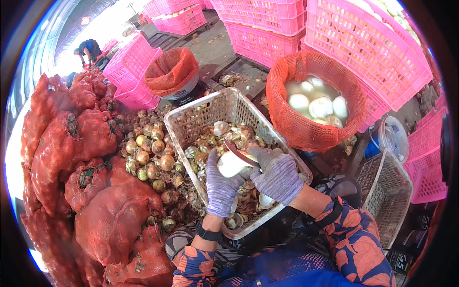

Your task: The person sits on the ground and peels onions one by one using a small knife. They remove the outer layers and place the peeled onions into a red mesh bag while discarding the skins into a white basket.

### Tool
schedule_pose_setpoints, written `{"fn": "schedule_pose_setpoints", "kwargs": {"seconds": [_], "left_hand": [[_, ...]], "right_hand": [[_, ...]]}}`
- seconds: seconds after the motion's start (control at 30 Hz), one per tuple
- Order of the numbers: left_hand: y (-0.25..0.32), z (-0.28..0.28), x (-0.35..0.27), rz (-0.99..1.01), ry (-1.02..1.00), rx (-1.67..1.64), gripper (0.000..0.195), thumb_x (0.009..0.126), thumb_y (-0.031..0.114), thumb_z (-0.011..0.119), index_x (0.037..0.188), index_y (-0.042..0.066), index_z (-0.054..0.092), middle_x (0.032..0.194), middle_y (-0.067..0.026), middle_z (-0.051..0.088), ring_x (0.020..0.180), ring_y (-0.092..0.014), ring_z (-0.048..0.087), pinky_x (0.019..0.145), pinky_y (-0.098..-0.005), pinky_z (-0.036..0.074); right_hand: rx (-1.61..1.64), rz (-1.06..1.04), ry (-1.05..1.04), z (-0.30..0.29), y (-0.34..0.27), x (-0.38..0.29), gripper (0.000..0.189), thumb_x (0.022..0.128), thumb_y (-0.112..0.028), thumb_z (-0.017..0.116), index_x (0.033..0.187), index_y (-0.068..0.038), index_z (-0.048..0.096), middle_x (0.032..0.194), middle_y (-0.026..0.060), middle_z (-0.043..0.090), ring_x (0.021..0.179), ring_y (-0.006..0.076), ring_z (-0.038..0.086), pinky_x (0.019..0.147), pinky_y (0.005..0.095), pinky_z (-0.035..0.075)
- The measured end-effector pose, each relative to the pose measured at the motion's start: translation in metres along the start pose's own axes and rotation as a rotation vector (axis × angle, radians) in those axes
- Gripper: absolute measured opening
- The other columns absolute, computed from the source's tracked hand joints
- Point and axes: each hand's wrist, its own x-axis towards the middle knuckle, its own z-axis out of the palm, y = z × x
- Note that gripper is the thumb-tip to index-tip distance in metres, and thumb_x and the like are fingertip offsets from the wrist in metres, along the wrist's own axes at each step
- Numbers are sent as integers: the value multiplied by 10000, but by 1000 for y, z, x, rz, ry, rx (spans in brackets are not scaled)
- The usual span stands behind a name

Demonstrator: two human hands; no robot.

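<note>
In my gloved left hand (223, 186) lies a peeled white onion (230, 164), gripped between thumb and fingers. My gloved right hand (274, 172) holds a knife with a curved blade (239, 154), which lies across the top of the onion. Both hands are above a white plastic basket (229, 92) holding onion skins (238, 134) and pieces of onion. The knife's handle is mostly hidden in my right hand.
A bucket lined with orange mesh (279, 123) holds peeled onions in cloudy water. Unpeeled onions (167, 162) lie left of the basket beside full red mesh sacks (111, 219). Pink crates (365, 46) stand behind. A person (90, 50) bends down far off at upper left.
</note>
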Motion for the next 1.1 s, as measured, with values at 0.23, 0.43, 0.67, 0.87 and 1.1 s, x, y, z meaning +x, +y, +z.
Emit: {"fn": "schedule_pose_setpoints", "kwargs": {"seconds": [0.23,0.43,0.67,0.87,1.1], "left_hand": [[27,-15,-8,131,-41,352,880,650,212,882,1383,-10,449,1213,-114,584,1095,-211,581,983,-343,472],[36,-16,-13,65,-254,201,1066,547,451,907,1404,-7,467,1319,-107,560,1177,-213,571,1002,-348,465],[52,-18,-22,26,-292,105,1141,524,419,916,1446,-4,393,1363,-133,523,1224,-244,550,1027,-370,461],[46,-28,-16,49,-363,248,1163,521,420,928,1450,0,369,1343,-126,504,1232,-227,519,1035,-365,442],[52,-30,-13,44,-487,445,1134,521,295,938,1453,11,359,1329,-107,507,1239,-219,502,1048,-361,421]], "right_hand": [[12,145,5,-19,23,17,290,757,-101,611,1043,-69,644,774,188,657,740,370,662,669,468,523],[83,202,29,-24,36,15,321,764,-98,585,1069,-103,684,820,202,677,765,381,668,707,464,531],[159,-39,29,-38,26,18,426,825,-293,665,1208,-108,632,1057,202,668,898,364,675,793,430,542],[178,-220,-232,-36,14,11,692,761,-522,750,1286,-103,584,1120,196,656,965,366,672,837,432,540],[356,-202,-392,-32,19,12,650,762,-394,755,1320,-117,571,1078,172,684,983,351,670,841,417,537]]}}
